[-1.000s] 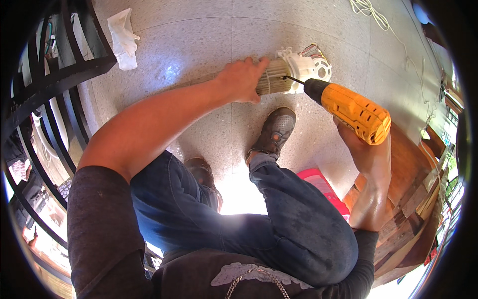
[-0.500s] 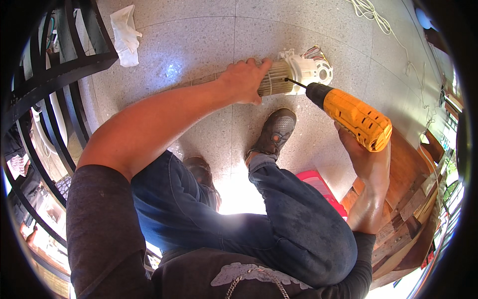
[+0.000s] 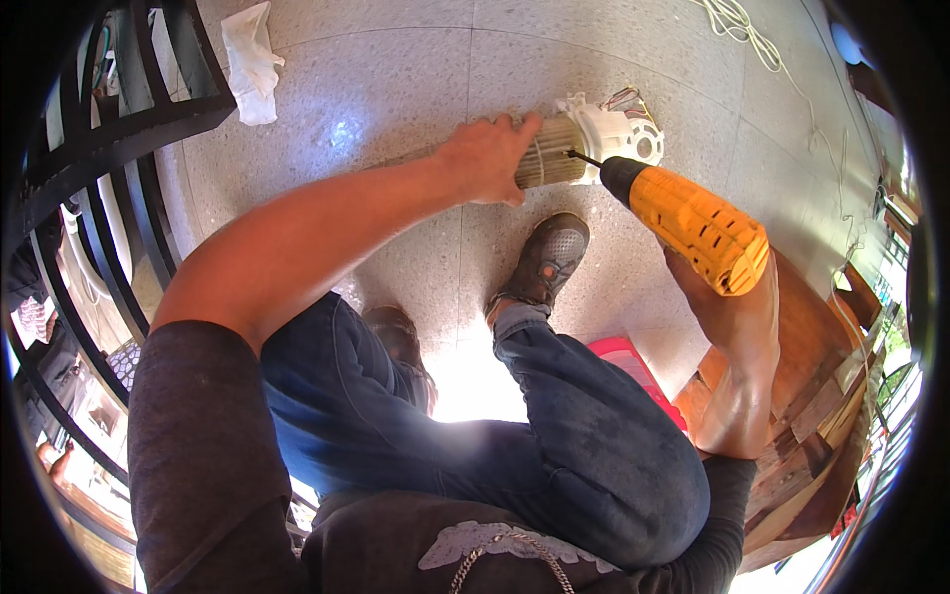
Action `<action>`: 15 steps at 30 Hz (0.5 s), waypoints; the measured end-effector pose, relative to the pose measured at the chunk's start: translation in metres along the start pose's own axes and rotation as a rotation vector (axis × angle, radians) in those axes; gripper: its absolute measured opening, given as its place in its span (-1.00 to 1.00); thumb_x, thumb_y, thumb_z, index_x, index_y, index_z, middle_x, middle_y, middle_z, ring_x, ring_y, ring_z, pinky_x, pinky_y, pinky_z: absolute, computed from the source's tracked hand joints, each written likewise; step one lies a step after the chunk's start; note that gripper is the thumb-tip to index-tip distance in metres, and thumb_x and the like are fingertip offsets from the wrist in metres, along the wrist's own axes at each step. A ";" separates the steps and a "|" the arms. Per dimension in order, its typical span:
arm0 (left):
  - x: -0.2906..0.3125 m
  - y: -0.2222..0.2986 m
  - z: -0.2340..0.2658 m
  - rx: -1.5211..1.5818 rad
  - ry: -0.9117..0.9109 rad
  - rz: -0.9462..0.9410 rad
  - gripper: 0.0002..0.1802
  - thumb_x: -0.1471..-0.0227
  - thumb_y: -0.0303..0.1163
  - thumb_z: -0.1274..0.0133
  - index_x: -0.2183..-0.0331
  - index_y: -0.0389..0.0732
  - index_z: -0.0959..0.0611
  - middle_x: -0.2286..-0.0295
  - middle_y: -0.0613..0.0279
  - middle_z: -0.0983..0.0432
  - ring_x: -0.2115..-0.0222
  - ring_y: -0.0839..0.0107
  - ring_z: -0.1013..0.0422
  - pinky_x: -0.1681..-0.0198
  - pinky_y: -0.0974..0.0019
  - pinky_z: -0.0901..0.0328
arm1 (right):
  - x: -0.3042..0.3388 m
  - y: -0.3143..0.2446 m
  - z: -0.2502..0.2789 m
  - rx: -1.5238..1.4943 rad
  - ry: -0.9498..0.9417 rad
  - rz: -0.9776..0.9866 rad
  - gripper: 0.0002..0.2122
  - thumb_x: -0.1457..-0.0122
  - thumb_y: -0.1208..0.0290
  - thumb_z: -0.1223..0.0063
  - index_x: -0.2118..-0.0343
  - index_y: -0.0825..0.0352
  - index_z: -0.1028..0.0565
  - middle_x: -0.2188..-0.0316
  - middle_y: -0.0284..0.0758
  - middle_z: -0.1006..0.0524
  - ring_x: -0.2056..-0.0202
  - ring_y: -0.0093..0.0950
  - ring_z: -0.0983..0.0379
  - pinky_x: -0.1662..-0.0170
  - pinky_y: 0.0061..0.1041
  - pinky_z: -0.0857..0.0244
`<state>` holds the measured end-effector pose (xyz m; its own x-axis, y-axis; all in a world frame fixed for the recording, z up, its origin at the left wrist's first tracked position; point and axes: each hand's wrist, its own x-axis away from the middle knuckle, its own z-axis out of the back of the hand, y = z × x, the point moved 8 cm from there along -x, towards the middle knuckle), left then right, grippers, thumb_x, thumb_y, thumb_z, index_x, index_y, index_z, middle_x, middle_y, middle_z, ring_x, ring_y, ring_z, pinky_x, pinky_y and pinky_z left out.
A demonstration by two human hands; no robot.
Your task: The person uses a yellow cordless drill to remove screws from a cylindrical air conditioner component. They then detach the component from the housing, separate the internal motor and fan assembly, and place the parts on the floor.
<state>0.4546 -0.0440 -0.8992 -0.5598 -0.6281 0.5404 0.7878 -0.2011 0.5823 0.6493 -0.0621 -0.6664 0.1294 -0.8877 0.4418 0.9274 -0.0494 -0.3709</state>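
Observation:
A long ribbed cylinder, which looks like a cross-flow blower wheel [image 3: 556, 148], lies across the floor with dusty beige fins. At its right end sits a white plastic housing [image 3: 614, 137] with a round ring and thin coloured wires. My left hand [image 3: 487, 158] is wrapped over the wheel from above, its thumb on the near side. My right hand [image 3: 708, 287] grips an orange and black cordless drill [image 3: 699, 228]; its fingers are mostly hidden under the tool. The drill's thin dark bit [image 3: 586, 158] points left, its tip at the fins beside the housing.
Black metal bars [image 3: 129, 139] stand on the left, near a crumpled white bag [image 3: 252, 64]. A coiled pale cable [image 3: 737, 25] lies at the far right. Stacked wooden boards [image 3: 802, 396] and a red plastic case [image 3: 638, 371] are at the near right. My shoes are below the wheel.
The drill and my right hand have shifted slightly left, with the bit's tip staying at the fins. My left hand keeps its hold on the wheel.

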 end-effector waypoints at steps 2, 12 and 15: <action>0.000 0.001 0.000 -0.012 0.003 -0.005 0.16 0.17 -0.11 -0.54 -0.33 -0.18 -0.25 0.02 -0.31 -0.51 0.02 -0.23 -0.56 -0.07 -0.09 -0.50 | -0.001 -0.002 -0.002 0.055 -0.022 0.024 -0.76 -0.21 0.44 -0.43 0.09 0.36 -0.71 0.28 -0.24 -0.76 0.28 -0.43 -0.72 0.15 -0.42 -0.53; -0.001 0.001 0.004 -0.049 -0.031 -0.007 0.22 0.15 -0.07 -0.58 -0.37 -0.19 -0.23 -0.06 -0.28 -0.50 -0.06 -0.17 -0.55 -0.11 -0.08 -0.50 | -0.003 -0.001 0.001 -0.086 0.027 -0.065 -0.71 -0.15 0.41 -0.45 0.07 0.33 -0.70 0.27 -0.16 -0.76 0.21 -0.22 -0.75 0.17 -0.38 -0.56; 0.000 0.002 0.005 -0.052 -0.040 -0.001 0.22 0.15 -0.08 -0.58 -0.37 -0.19 -0.23 -0.06 -0.28 -0.50 -0.06 -0.17 -0.55 -0.11 -0.09 -0.49 | -0.002 0.003 0.002 -0.118 0.053 -0.076 -0.69 -0.15 0.41 -0.47 0.05 0.34 -0.70 0.25 -0.21 -0.77 0.20 -0.31 -0.76 0.14 -0.42 -0.55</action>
<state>0.4551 -0.0407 -0.8949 -0.5696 -0.5977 0.5642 0.7988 -0.2410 0.5512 0.6528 -0.0597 -0.6670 0.0383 -0.9021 0.4299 0.8855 -0.1687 -0.4329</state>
